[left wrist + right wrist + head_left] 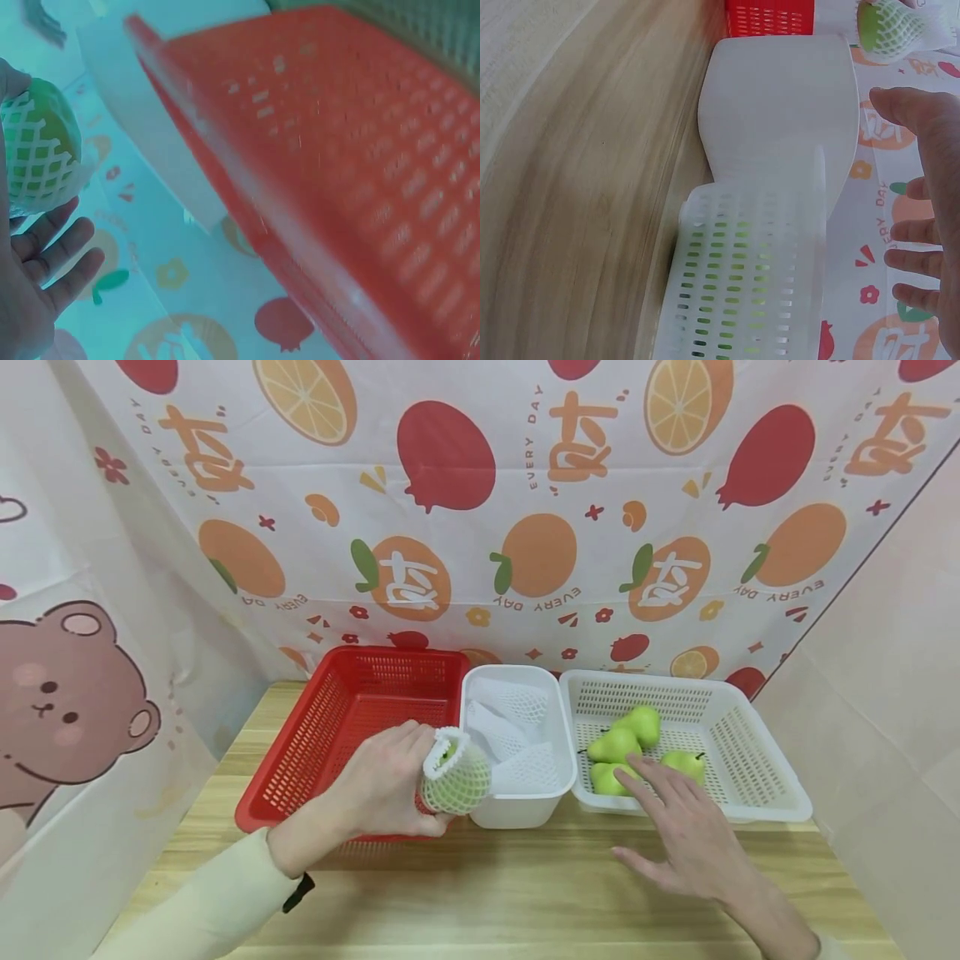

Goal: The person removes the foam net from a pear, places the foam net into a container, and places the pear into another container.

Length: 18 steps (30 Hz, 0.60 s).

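My left hand (390, 781) holds a green pear (457, 781) wrapped in a white foam net (480, 768), above the near right corner of the red basket (300, 752). In the left wrist view, the netted pear (41, 146) sits at the left edge against the thumb and fingers. My right hand (686, 835) hovers with fingers spread over the near rim of the white basket (757, 752), holding nothing. Several bare green pears (615, 745) lie inside that basket, one partly hidden by the fingertips.
Between the two baskets stands a white bin (517, 810) with several white foam nets (528, 768) inside. All three containers rest on a wooden table (525, 885). A fruit-print cloth (480, 552) hangs right behind them, and pale sheets close off both sides.
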{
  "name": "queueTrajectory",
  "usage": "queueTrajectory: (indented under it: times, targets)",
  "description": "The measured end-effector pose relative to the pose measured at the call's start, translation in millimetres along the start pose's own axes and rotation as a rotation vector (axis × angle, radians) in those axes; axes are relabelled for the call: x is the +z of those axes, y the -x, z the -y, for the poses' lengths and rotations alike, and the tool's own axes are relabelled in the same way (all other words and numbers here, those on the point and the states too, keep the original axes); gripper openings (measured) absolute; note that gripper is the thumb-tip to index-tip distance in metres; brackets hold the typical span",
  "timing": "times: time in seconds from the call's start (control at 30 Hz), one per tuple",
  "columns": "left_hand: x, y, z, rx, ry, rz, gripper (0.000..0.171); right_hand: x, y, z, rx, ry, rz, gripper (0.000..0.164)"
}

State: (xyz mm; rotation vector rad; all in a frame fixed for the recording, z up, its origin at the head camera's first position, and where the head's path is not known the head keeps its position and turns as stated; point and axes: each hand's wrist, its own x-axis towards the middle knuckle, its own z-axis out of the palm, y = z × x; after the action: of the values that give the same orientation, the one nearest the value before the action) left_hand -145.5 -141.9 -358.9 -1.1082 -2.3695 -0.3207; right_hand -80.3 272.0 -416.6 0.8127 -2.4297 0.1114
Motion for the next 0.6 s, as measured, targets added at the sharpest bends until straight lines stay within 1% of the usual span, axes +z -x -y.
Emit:
queueTrajectory:
  times: [0.23,0.33,0.47,0.6]
  targets:
    - [11.8,4.2,-21.5,0.059,-0.013,-0.019,0.087,1.2,0.4,3.3,0.001,-0.028,0.022,0.093]
    - [16.5,5.6,-29.4,0.087,-0.001,-0.033,0.087,2.3,0.0,4.6,-0.005,-0.03,0.025,0.092]
    - [22.5,8.2,-37.7,0.117,-0.003,-0.039,0.088,4.1,-0.5,6.6,-0.018,-0.029,0.007,0.09]
    - [29.1,11.2,-44.9,0.133,0.001,-0.041,0.088,5.5,-0.8,9.0,-0.031,-0.028,-0.009,0.089]
